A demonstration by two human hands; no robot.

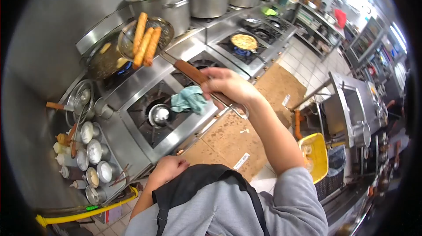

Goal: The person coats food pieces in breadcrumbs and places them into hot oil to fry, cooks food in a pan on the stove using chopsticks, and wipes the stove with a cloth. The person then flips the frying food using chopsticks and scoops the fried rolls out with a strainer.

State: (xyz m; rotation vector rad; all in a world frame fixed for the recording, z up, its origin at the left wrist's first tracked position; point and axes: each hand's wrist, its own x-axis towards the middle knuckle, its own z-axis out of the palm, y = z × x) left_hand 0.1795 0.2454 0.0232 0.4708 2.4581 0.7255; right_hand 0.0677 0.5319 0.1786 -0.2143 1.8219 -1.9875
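Note:
My right hand [226,86] is wrapped round the wooden handle of a wire skimmer [191,71]. Three long, golden fried rolls [145,45] rest in the skimmer's basket, which is raised over the edge of a dark wok of oil [103,67]. Smaller fried pieces [121,62] lie in that wok. Below the handle, a crumpled green cloth [190,100] lies on the stove beside a small metal bowl [160,115]. My left hand [169,169] is low by the stove's front edge, against my apron, loosely closed with nothing visible in it.
Large steel pots [160,5] line the back of the range. A pan with a pale round food [244,41] sits over a lit burner. Lidded containers [94,151] and squeeze bottles stand at left. Cardboard [228,141] covers the floor; a yellow bin [320,157] stands at right.

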